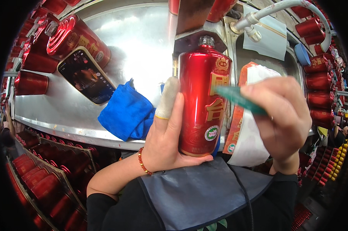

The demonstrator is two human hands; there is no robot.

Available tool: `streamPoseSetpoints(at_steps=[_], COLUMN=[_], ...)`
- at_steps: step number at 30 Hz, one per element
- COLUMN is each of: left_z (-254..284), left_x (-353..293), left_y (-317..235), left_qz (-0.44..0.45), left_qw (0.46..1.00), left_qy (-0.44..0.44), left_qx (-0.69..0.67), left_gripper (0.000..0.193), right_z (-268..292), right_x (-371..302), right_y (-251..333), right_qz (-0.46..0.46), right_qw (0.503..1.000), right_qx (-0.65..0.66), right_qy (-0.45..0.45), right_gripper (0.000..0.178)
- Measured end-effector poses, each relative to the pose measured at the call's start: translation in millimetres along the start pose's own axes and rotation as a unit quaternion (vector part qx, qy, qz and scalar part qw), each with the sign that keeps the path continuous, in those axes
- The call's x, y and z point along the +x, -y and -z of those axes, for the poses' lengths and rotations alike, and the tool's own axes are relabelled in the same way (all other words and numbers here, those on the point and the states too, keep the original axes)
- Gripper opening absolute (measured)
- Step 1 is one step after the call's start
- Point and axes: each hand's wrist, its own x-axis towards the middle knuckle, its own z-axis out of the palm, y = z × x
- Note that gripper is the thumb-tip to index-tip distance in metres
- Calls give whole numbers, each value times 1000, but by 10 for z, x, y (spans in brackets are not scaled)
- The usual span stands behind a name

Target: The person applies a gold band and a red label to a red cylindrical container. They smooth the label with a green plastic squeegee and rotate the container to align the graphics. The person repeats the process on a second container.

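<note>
A glossy red bottle [195, 115] with raised gold lettering and a clear faceted stopper stands upright before me. My left hand [166, 142] is closed round its left side and supports its base, with a pale fabric cover [168, 98] on one finger. Pinched in my right hand [285, 111] is a flat green tool [239, 99], blurred by motion; its tip is at the gold lettering, and whether it touches cannot be told. Behind that hand, a white sheet [251, 148] lies against a red-orange strip [234, 129].
A propped phone [85, 75] leans against another red bottle [91, 44] at the left, beside a folded blue cloth [126, 109] on the metal worktop [137, 42]. A curved tap [276, 9] and blue bowl [302, 54] are at right. Racks of red bottles [43, 181] surround the bench.
</note>
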Motion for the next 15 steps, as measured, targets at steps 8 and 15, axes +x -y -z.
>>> streamPoseSetpoints(at_steps=[8,15], left_z=[4,9], left_x=[18,15], left_y=[20,33], left_qz=[-14,-13], left_qw=[1000,1000], left_qy=[-5,3], left_qx=[14,13], left_gripper=[134,134], right_z=[-39,-70], right_x=[-96,-108], right_y=[16,-34], right_qz=[-28,-35], right_qw=[999,999], right_qx=[44,2], right_qy=[6,-18], right_gripper=[32,33])
